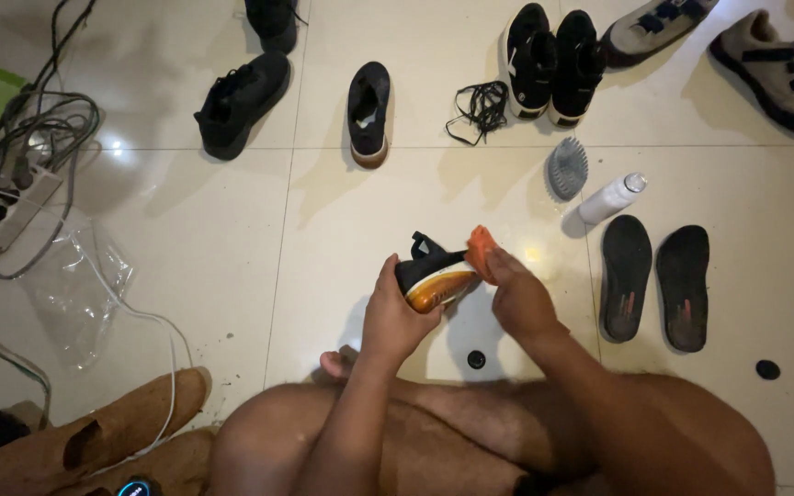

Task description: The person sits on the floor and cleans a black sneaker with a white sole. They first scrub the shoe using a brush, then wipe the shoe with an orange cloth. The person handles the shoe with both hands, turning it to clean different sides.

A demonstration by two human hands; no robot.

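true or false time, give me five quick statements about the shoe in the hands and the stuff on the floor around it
1. The left hand holds a black shoe with an orange sole. True.
2. The right hand presses an orange cloth to the shoe. True.
3. The two black insoles lie left of the hands. False: they lie to the right.
4. The white bottle stands upright. False: it lies on its side.
5. A grey brush lies beside the bottle. True.

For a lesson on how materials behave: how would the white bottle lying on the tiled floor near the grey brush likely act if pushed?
The white bottle lies on its side and looks round, so it would probably roll. The glossy tiled floor likely offers little grip. The grey brush beside it might stop it that way.
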